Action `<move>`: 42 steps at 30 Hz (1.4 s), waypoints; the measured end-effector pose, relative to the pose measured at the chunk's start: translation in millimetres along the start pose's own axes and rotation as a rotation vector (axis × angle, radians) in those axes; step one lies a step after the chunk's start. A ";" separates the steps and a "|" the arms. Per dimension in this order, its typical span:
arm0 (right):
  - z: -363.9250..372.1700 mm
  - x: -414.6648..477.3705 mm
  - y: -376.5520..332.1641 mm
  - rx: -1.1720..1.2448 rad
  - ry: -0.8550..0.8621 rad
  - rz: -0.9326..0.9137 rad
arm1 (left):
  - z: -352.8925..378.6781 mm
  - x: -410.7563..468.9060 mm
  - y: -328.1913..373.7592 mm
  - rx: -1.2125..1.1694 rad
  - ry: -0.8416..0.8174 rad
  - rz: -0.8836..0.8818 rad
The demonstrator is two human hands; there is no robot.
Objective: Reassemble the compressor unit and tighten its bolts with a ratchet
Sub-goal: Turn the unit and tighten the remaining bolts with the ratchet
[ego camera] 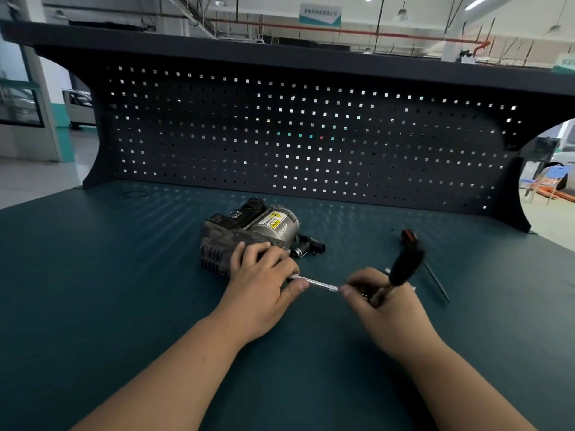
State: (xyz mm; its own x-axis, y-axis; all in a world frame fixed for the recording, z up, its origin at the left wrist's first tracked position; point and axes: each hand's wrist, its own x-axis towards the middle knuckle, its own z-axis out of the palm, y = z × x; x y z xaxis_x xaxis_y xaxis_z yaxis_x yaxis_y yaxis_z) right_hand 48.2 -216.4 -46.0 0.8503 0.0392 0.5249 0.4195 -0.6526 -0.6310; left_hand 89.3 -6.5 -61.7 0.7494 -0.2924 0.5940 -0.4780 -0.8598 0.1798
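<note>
ratchet [323,286] | axis L-R (handle blurred) | btwn left hand [264,287], right hand [389,309]

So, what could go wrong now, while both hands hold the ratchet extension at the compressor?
1. The left hand both steadies the compressor and guides the extension bar; if the bar slips off the bolt, the fingers there could get pinched.
2. The ratchet handle in the right hand looks blurred, so a slip may swing it into the screwdriver lying close by.
3. The compressor is not clamped and may turn on the mat.
</note>
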 end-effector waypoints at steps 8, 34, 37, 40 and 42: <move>12.5 -4.2 -0.5 -0.009 0.090 0.020 | -3.6 -3.1 1.5 -0.016 0.007 -0.001; 8.8 -8.2 -0.2 -0.237 0.151 -0.145 | -7.3 -2.0 -3.9 -0.104 0.053 0.005; 13.5 -2.5 -4.2 0.089 0.064 0.222 | -16.0 -2.4 -12.4 -0.292 0.100 -0.073; 15.3 6.6 -8.9 0.525 -0.016 0.707 | -18.8 -5.6 -16.5 -0.279 0.077 -0.082; 13.3 10.3 -11.4 0.755 -0.092 0.861 | -19.8 -5.7 -16.2 -0.273 0.071 -0.088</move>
State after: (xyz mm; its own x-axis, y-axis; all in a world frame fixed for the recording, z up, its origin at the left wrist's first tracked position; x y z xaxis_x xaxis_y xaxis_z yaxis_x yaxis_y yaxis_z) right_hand 56.4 -198.5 -41.0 0.9545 -0.1247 -0.2710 -0.2553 0.1288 -0.9582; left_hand 83.6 17.4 -52.5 0.7638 -0.1835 0.6188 -0.5256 -0.7333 0.4313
